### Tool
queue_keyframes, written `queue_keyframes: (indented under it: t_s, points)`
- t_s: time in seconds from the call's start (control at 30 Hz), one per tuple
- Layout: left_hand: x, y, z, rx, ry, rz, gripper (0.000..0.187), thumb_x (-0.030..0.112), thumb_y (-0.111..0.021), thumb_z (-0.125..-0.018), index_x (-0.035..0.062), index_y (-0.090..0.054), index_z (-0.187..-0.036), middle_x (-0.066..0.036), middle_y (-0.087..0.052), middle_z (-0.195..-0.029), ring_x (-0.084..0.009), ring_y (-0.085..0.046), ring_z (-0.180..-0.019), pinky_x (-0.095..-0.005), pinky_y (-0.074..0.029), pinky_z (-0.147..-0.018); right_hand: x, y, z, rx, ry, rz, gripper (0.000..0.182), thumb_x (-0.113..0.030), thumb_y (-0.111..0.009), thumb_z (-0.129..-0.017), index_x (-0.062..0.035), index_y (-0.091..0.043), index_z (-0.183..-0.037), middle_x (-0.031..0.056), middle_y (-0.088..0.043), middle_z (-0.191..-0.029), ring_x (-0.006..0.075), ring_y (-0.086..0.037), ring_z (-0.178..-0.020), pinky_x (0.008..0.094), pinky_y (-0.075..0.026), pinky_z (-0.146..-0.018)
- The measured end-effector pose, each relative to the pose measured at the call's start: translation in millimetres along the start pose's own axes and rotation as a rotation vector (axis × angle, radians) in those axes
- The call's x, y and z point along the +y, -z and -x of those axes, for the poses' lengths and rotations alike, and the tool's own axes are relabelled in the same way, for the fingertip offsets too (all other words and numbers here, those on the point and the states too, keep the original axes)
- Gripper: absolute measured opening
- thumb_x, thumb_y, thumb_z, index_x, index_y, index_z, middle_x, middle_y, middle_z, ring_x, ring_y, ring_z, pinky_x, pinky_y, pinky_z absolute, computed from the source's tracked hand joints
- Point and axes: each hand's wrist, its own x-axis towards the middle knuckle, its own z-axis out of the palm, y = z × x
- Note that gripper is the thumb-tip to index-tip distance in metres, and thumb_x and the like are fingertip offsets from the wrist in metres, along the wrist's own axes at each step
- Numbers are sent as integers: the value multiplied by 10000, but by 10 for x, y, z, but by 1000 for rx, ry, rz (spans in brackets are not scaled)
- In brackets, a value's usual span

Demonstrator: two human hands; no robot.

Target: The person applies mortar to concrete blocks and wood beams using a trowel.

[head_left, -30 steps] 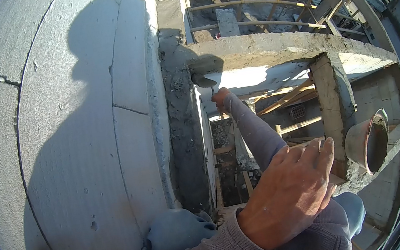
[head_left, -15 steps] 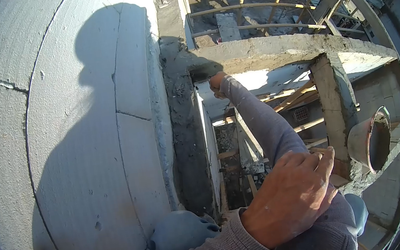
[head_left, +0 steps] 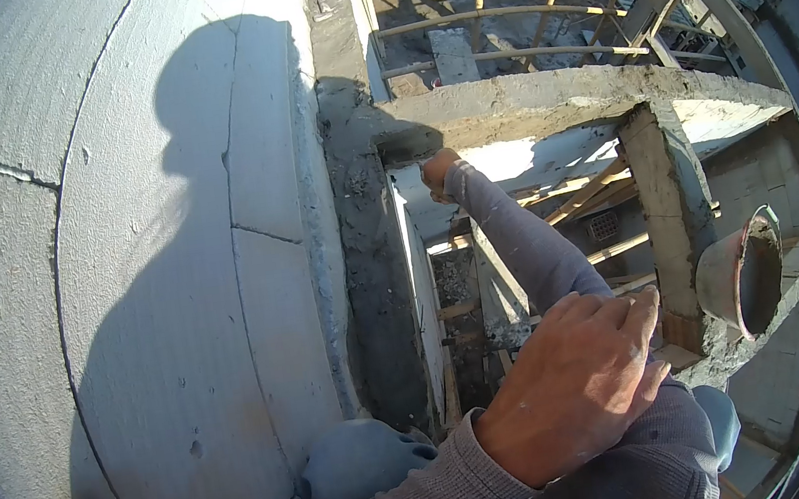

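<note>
My left hand hovers over my right forearm, back up, in a grey knit sleeve. Its fingers are half curled and thumb and index finger stand apart; nothing shows between them. My right arm reaches beneath it to the upper left. There my right hand, fingers closed, is at the inner corner where a concrete cross beam meets the mortar-covered ledge. What that hand holds, if anything, is hidden. Wet-looking grey mortar covers the corner, which lies in shadow.
Large pale blocks form a surface on the left. A mortar-smeared bucket stands on a beam at the right, beside a concrete upright. Below the beams is a deep opening with timber props. A knee is near the ledge.
My right hand has shifted slightly down, staying at the corner. My left hand has moved slightly left, and its thumb now shows apart from the index finger.
</note>
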Motion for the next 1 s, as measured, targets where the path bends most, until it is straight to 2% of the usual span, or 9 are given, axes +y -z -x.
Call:
queue_keyframes:
  t_s: [0.03,0.13,0.2,0.33,0.43,0.53,0.73,0.83,1.0]
  points:
    - [4,14,-5,-18,13,12,573,211,-692,-942,-120,-496,-1367,-224,-646,-1185,-346,-626,-1056,-427,-502,-972,-13,-83,30,51,71,63,281,-153,-589,-924,24,-657,-717,162,-657,-631,285,-682,-556,395,-536,-480]
    - [-3,5,-4,-14,13,4,578,223,-690,-944,-123,-496,-1364,-222,-649,-1176,-347,-627,-1046,-428,-503,-969,-231,51,430,50,-535,-834,294,-230,-605,-905,25,-707,-798,176,-703,-729,298,-710,-613,405,-568,-580]
    - [6,0,-8,-22,13,-11,583,227,-694,-940,-118,-497,-1367,-223,-650,-1173,-347,-629,-1047,-428,-502,-969,-408,113,699,137,-723,-1052,333,-282,-615,-892,25,-740,-852,186,-734,-794,307,-728,-652,412,-590,-647]
    - [52,-2,-23,-85,36,-71,603,254,-697,-939,-85,-494,-1393,-227,-652,-1176,-359,-635,-1072,-434,-495,-990,-458,-127,1020,271,-584,-808,416,-361,-626,-916,-15,-714,-1128,244,-723,-1093,403,-694,-1046,452,-552,-935]
    - [50,-100,1,-131,19,-145,614,288,-681,-952,-54,-483,-1423,-232,-652,-1183,-378,-631,-1104,-450,-483,-1019,-523,-430,1107,361,-600,-722,444,-355,-619,-919,-30,-661,-1218,240,-676,-1224,415,-645,-1138,472,-509,-1003]
    - [121,-182,-3,-195,3,-141,614,249,-669,-951,-120,-462,-1396,-242,-635,-1178,-351,-606,-1129,-453,-444,-1053,-646,-477,1178,315,-616,-765,441,-302,-648,-876,-44,-644,-1233,221,-665,-1214,402,-629,-1123,482,-492,-993]
    - [172,-199,10,-249,24,-10,625,263,-657,-962,-114,-443,-1413,-240,-628,-1208,-363,-595,-1158,-485,-431,-1070,-1176,-236,1232,307,-720,-702,447,-202,-664,-862,-36,-536,-1257,194,-598,-1217,400,-637,-1111,486,-535,-938]
    - [155,-196,28,-181,-25,-70,632,267,-660,-960,-114,-442,-1416,-239,-632,-1195,-362,-598,-1153,-483,-433,-1067,-1487,-164,1079,460,-781,-662,446,-170,-663,-862,-23,-528,-1260,195,-562,-1262,407,-639,-1111,471,-555,-913]
    - [142,-138,6,-201,-8,-49,638,260,-664,-958,-111,-437,-1425,-243,-636,-1195,-367,-602,-1152,-477,-433,-1074,-1772,-78,912,414,-774,-581,403,-134,-612,-909,30,-522,-1266,185,-557,-1259,390,-668,-1081,451,-586,-856]
